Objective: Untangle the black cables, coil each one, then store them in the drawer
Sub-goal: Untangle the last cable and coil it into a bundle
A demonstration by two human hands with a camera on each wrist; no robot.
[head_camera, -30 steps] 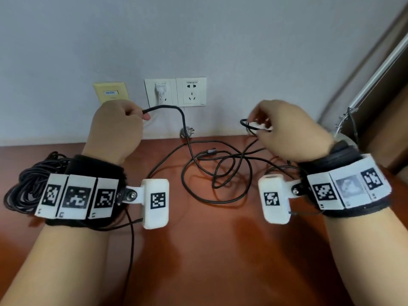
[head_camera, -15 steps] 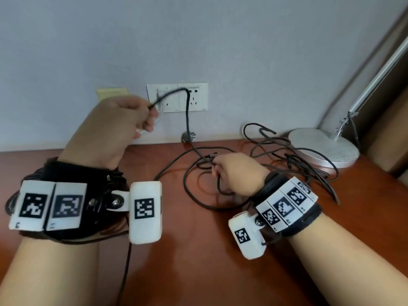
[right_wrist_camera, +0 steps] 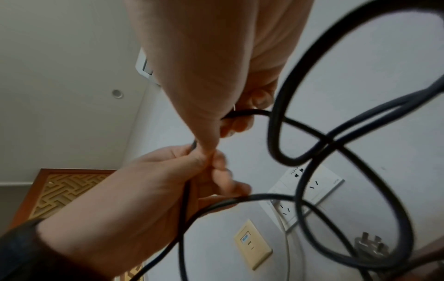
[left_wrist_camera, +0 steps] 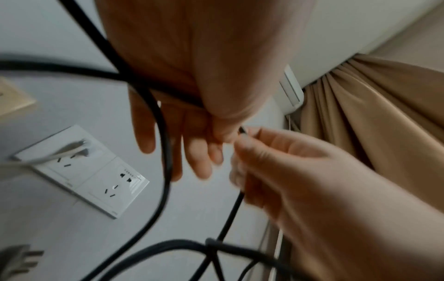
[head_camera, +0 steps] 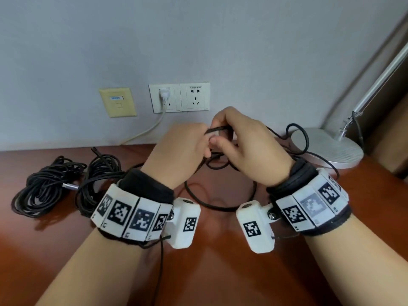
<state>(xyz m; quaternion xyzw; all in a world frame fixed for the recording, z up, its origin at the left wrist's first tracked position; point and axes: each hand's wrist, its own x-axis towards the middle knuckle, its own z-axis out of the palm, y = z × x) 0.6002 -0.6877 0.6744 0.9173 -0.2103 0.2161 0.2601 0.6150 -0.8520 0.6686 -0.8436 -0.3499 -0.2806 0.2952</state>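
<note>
A brown tabletop [head_camera: 220,272] stood by a grey wall. The left hand [head_camera: 181,151] and right hand [head_camera: 249,146] both pinched one black cable [head_camera: 218,129] above its loose loops. Coiling looked underway; next, another loop must be gathered.

Reddish-brown wooden desk [head_camera: 220,272]. On it: two coiled black cable bundles [head_camera: 44,191] at left, loose black cable [head_camera: 220,208] centre, lamp base [head_camera: 331,149] right.

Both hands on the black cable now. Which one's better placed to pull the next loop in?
Probably right: right hand is nearer the loose loops trailing toward the lamp base; left hand holds the black cable.
</note>
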